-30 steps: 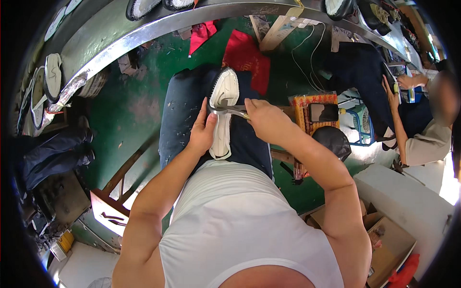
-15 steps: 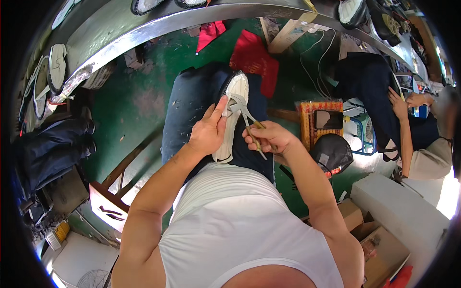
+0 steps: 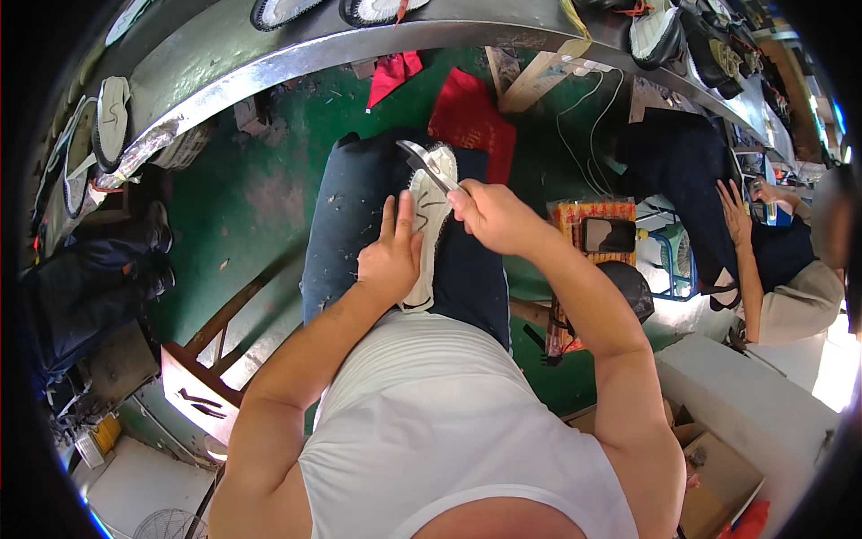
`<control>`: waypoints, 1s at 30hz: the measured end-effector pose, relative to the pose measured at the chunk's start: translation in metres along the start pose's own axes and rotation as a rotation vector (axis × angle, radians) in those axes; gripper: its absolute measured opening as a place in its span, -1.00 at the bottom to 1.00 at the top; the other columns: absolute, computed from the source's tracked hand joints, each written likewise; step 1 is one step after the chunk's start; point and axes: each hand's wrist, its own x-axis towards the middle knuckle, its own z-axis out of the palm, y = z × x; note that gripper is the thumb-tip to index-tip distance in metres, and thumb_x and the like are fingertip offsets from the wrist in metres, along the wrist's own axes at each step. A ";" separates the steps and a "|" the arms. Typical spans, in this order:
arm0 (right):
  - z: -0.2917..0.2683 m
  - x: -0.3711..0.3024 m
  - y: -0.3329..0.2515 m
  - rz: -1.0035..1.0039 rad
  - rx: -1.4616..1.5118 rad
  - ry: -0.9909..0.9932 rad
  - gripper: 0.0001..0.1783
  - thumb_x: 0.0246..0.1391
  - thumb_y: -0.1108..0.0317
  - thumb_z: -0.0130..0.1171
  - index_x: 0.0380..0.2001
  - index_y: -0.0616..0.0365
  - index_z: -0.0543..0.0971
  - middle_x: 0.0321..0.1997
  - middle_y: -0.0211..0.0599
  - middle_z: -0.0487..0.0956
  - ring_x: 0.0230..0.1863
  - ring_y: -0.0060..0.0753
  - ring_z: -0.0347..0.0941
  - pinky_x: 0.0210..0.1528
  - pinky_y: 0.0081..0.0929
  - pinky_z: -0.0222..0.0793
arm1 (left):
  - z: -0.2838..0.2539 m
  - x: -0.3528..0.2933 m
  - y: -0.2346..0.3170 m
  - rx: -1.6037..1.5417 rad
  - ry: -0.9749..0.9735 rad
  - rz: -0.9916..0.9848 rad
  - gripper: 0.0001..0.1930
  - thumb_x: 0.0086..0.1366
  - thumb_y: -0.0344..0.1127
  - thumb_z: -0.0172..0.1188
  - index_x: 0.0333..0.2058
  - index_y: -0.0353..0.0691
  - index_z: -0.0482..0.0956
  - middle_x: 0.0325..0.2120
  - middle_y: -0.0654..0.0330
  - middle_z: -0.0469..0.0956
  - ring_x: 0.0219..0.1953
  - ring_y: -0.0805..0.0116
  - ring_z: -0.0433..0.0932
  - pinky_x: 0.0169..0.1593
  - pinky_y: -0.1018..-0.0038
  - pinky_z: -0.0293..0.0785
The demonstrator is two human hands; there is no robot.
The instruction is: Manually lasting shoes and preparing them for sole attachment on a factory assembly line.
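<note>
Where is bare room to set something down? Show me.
The workbench, between the pale shoe at its left and two top-centre shoes; also green floor, mostly bare, left of the navy-clad lap. Crowded: the workbench's right end, with clustered shoes.

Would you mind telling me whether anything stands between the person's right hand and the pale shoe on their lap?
Only the metal tool gripped in the right hand does; its head crosses over the far end of the pale shoe. The left hand lies at the shoe's left edge.
</note>
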 end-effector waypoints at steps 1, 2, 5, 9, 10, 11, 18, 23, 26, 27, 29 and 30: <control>0.004 -0.003 0.003 0.003 -0.004 0.000 -0.40 0.35 -0.01 -0.16 -0.38 0.41 0.52 -0.35 0.31 0.56 -0.23 0.34 0.49 -0.16 0.07 0.36 | 0.006 -0.003 0.000 -0.055 0.112 0.011 -0.25 0.38 -0.13 0.03 0.39 -0.31 -0.10 0.21 -0.39 0.25 -0.34 -0.22 0.64 -0.30 0.08 0.61; 0.009 -0.007 0.008 0.020 -0.157 -0.048 -0.41 0.35 -0.01 -0.16 -0.36 0.40 0.52 -0.35 0.29 0.56 -0.22 0.33 0.49 -0.15 0.07 0.37 | 0.012 -0.007 -0.002 -0.062 0.110 0.011 -0.25 0.38 -0.13 0.03 0.39 -0.31 -0.10 0.21 -0.39 0.25 -0.34 -0.22 0.64 -0.30 0.08 0.61; 0.005 -0.003 -0.002 0.080 -0.261 -0.138 -0.44 0.35 0.00 -0.15 -0.35 0.38 0.51 -0.36 0.25 0.57 -0.22 0.32 0.50 -0.16 0.07 0.37 | 0.016 -0.005 -0.006 -0.018 0.052 -0.076 -0.18 0.36 -0.10 0.08 0.34 -0.52 -0.13 0.23 -0.37 0.24 -0.44 -0.19 0.64 -0.38 0.09 0.60; 0.013 -0.017 0.010 0.010 -0.294 -0.020 -0.46 0.37 0.01 -0.15 -0.40 0.33 0.49 -0.45 0.09 0.56 -0.35 0.12 0.51 -0.25 -0.08 0.39 | -0.009 -0.015 0.000 -0.343 -0.240 -0.171 -0.12 0.38 -0.17 0.08 0.39 -0.38 -0.34 0.36 -0.30 -0.02 0.15 -0.11 0.39 0.14 0.24 0.39; 0.015 -0.018 0.011 -0.038 -0.394 0.043 -0.47 0.39 0.02 -0.16 -0.43 0.30 0.46 -0.53 -0.06 0.54 -0.47 -0.08 0.53 -0.34 -0.23 0.40 | -0.008 -0.019 -0.008 -0.610 -0.290 -0.134 -0.10 0.39 -0.21 0.06 0.40 -0.33 -0.42 0.40 -0.25 -0.12 0.38 -0.04 0.16 0.34 0.30 0.19; 0.011 -0.020 0.012 -0.032 -0.397 0.036 -0.47 0.39 0.02 -0.16 -0.43 0.30 0.46 -0.53 -0.06 0.54 -0.47 -0.08 0.53 -0.34 -0.23 0.40 | -0.009 -0.023 -0.019 -0.857 -0.411 -0.148 -0.06 0.38 -0.31 0.06 0.41 -0.21 -0.52 0.44 -0.16 -0.29 0.49 0.10 -0.31 0.45 0.37 -0.24; 0.045 -0.062 -0.004 -0.001 -0.457 -0.102 -0.56 0.31 0.03 -0.06 -0.32 0.26 0.48 -0.34 0.15 0.58 -0.25 0.24 0.51 -0.20 0.02 0.40 | -0.012 -0.030 -0.022 -0.755 -0.322 -0.087 0.00 0.31 -0.43 0.15 0.42 -0.12 -0.48 0.43 -0.16 -0.17 0.47 0.08 -0.13 0.43 0.37 -0.12; 0.048 -0.075 0.021 0.163 0.237 0.054 -0.52 0.39 0.04 -0.17 -0.25 0.30 0.49 -0.43 -0.19 0.58 -0.44 -0.36 0.56 -0.32 -0.40 0.47 | -0.052 -0.042 -0.034 -1.408 -0.295 -0.304 -0.23 0.37 -0.44 0.09 0.43 -0.27 -0.14 0.33 0.05 0.17 0.30 0.33 0.21 0.33 0.47 0.11; 0.046 -0.082 0.040 0.221 0.448 0.118 -0.50 0.40 0.04 -0.18 -0.20 0.32 0.50 -0.41 -0.23 0.58 -0.43 -0.42 0.56 -0.32 -0.44 0.47 | -0.093 -0.070 -0.045 -1.677 -0.213 -0.244 -0.23 0.34 -0.47 0.08 0.43 -0.26 -0.11 0.34 0.04 0.17 0.33 0.23 0.23 0.35 0.34 0.13; 0.049 -0.083 0.049 0.261 0.442 0.099 -0.50 0.40 0.03 -0.18 -0.20 0.32 0.50 -0.40 -0.24 0.58 -0.42 -0.44 0.56 -0.32 -0.45 0.47 | -0.121 -0.074 -0.047 -1.708 -0.174 -0.201 -0.22 0.31 -0.50 0.06 0.43 -0.24 -0.10 0.36 0.04 0.14 0.36 0.16 0.20 0.37 0.26 0.12; 0.054 -0.074 0.052 0.283 0.450 0.078 -0.49 0.40 0.03 -0.18 -0.21 0.32 0.51 -0.39 -0.25 0.59 -0.42 -0.46 0.56 -0.32 -0.46 0.48 | -0.168 -0.075 -0.055 -1.592 0.049 -0.055 -0.25 0.27 -0.50 0.08 0.41 -0.23 -0.01 0.37 0.02 0.14 0.37 0.10 0.20 0.38 0.20 0.10; 0.051 -0.070 0.050 0.330 0.470 0.032 -0.49 0.40 0.03 -0.19 -0.21 0.32 0.51 -0.39 -0.25 0.59 -0.43 -0.47 0.56 -0.32 -0.46 0.48 | -0.195 -0.067 -0.059 -1.498 0.159 -0.040 -0.24 0.26 -0.50 0.10 0.40 -0.24 0.02 0.37 0.01 0.15 0.37 0.09 0.20 0.39 0.21 0.11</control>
